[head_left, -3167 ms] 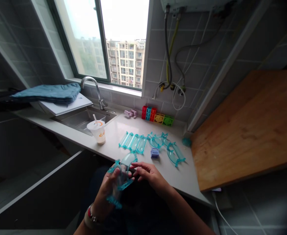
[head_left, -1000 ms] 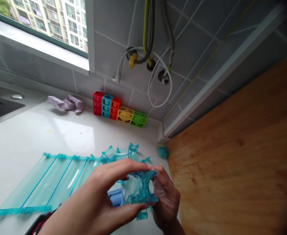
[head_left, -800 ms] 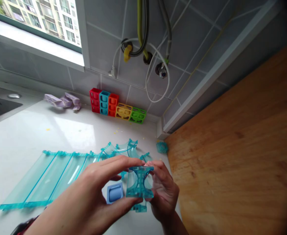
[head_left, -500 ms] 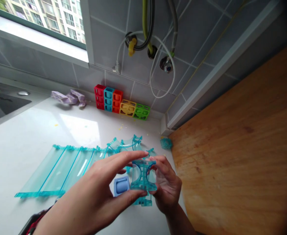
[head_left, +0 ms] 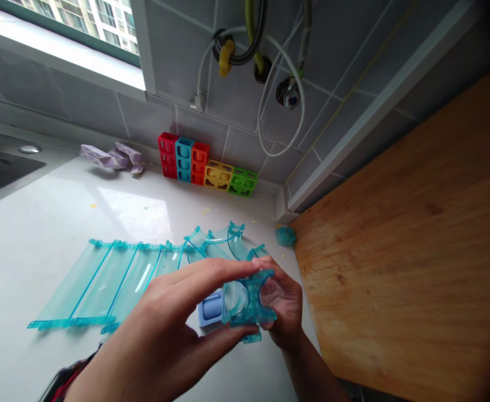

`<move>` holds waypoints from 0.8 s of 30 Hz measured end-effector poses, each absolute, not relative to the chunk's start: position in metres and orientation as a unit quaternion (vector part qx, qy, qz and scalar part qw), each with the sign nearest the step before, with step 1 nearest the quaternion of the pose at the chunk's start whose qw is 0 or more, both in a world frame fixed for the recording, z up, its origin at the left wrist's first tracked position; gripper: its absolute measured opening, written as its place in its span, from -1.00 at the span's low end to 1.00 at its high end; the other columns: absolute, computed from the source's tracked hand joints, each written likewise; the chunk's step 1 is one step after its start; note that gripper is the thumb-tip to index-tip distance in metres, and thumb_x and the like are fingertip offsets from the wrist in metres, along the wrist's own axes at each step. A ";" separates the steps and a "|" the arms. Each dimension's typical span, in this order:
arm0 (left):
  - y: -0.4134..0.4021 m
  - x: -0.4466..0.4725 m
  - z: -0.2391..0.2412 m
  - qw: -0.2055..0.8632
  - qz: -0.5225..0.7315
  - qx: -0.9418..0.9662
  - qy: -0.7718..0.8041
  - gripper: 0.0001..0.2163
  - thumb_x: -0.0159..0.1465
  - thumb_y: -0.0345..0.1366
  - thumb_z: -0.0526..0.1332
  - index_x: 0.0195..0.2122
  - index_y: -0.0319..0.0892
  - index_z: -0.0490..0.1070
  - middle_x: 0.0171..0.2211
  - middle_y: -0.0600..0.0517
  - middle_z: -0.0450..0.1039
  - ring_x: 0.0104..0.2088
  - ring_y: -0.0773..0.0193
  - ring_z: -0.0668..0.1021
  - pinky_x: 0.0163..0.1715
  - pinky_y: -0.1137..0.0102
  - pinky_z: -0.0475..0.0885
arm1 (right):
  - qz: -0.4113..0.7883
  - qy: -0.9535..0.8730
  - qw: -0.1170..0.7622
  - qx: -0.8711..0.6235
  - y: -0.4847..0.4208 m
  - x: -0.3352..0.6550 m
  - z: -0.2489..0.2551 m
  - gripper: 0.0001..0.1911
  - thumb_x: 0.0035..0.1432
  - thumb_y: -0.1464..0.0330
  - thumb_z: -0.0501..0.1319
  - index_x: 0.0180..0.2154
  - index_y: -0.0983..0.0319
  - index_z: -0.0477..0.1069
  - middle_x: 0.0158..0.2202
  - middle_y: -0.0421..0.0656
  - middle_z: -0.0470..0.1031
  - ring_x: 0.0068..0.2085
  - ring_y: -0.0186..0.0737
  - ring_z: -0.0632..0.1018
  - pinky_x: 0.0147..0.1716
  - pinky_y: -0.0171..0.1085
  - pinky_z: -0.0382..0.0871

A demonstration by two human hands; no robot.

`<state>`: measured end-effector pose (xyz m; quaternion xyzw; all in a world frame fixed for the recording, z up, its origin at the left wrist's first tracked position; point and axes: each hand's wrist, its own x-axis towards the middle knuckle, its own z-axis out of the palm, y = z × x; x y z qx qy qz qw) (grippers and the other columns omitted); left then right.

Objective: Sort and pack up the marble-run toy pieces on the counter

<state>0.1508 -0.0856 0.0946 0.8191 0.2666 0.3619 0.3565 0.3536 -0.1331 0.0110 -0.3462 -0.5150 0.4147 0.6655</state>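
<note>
Between thumb and fingers, my left hand (head_left: 178, 318) grips a translucent teal plastic track piece (head_left: 251, 301) with curved cut-outs, held above the white counter. My right hand (head_left: 287, 301) is closed against the piece's right side; some of its fingers are hidden behind it. Partly covered by the piece, a blue block with a rounded inset (head_left: 211, 308) sits below. To the left, long straight teal channel pieces (head_left: 86, 285) lie side by side. Curved teal pieces (head_left: 220, 235) are just beyond my hands.
Along the tiled wall stand red, blue, orange, yellow and green blocks (head_left: 186, 161). A crumpled lilac object (head_left: 111, 157) lies left of them, near the sink (head_left: 6, 167). A small teal lump (head_left: 286, 236) is beside the wooden board (head_left: 404, 251). A white cable (head_left: 301, 111) hangs above.
The held track piece has turned and shifted slightly right, and now covers part of the blue block. Both hands keep hold of it. The camera view has shifted slightly.
</note>
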 end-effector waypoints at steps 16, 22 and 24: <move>-0.067 0.151 0.091 0.505 0.498 0.602 0.367 -0.59 0.23 -0.29 0.45 0.03 0.00 0.34 0.09 -0.01 0.59 0.04 0.04 0.68 0.01 0.18 0.67 | 0.566 -0.372 0.649 -0.347 -0.126 0.337 0.007 -0.46 0.11 0.14 0.51 0.06 0.15 0.45 -0.14 -0.11 0.60 -0.25 -0.16 0.67 -0.34 -0.22 0.63; -0.065 0.158 0.076 0.407 0.432 0.707 0.385 -0.55 0.29 -0.25 0.40 0.18 0.07 0.37 0.14 0.03 0.56 0.09 0.07 0.64 0.13 0.15 0.59 | 0.403 -0.385 0.713 -0.427 -0.119 0.335 0.011 -0.43 0.08 0.23 0.54 0.08 0.10 0.43 -0.08 -0.15 0.56 -0.19 -0.22 0.65 -0.23 -0.23 0.66; -0.065 0.159 0.074 0.380 0.406 0.741 0.376 -0.54 0.31 -0.25 0.37 0.23 0.10 0.37 0.16 0.05 0.56 0.08 0.07 0.65 0.15 0.12 0.58 | 0.371 -0.389 0.722 -0.436 -0.118 0.335 0.011 -0.44 0.13 0.24 0.51 0.12 0.10 0.41 -0.03 -0.11 0.56 -0.13 -0.20 0.65 -0.14 -0.17 0.66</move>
